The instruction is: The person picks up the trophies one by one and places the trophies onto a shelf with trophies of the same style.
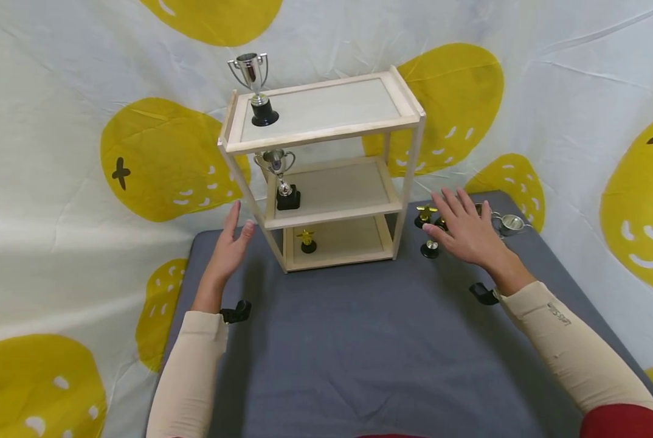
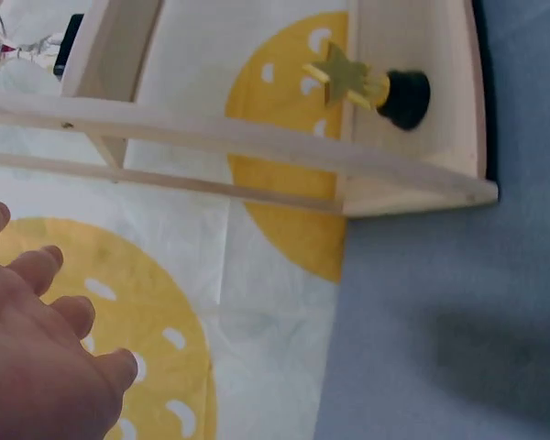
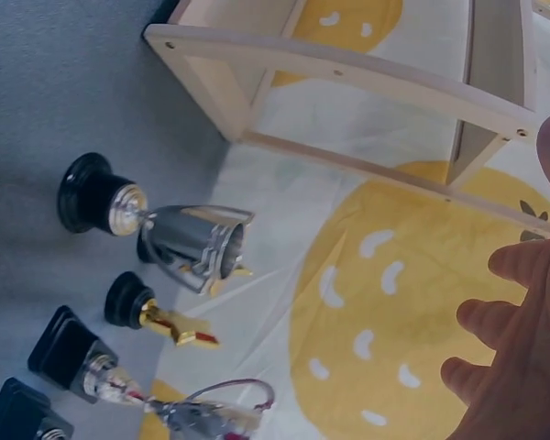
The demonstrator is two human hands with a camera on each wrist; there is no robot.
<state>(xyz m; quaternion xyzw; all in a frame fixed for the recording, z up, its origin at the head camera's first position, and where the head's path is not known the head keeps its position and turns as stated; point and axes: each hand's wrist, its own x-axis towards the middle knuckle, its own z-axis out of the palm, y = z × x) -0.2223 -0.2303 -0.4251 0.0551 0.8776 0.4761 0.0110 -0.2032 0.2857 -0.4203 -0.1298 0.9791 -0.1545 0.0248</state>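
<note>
My left hand (image 1: 224, 252) is held up beside the left side of a three-tier wooden shelf (image 1: 326, 135), fingers extended and nothing in it. On the top tier stands a silver cup trophy (image 1: 252, 76) with a round black base. The middle tier bears another silver cup trophy (image 1: 283, 176) on a square black base. Down on the bottom tier is a small gold star trophy (image 2: 344, 75). Spread and empty, my right hand (image 1: 463, 231) hovers over a group of trophies right of the shelf, partly hiding them. That group includes a silver cup trophy (image 3: 188, 240) and a gold star trophy (image 3: 176, 325).
A grey cloth (image 1: 348, 340) covers the table. Behind it hangs a white curtain (image 1: 315, 55) with yellow fruit shapes. A second silver cup trophy (image 3: 206, 414) and a black base (image 3: 23, 412) stand toward the right end of the group.
</note>
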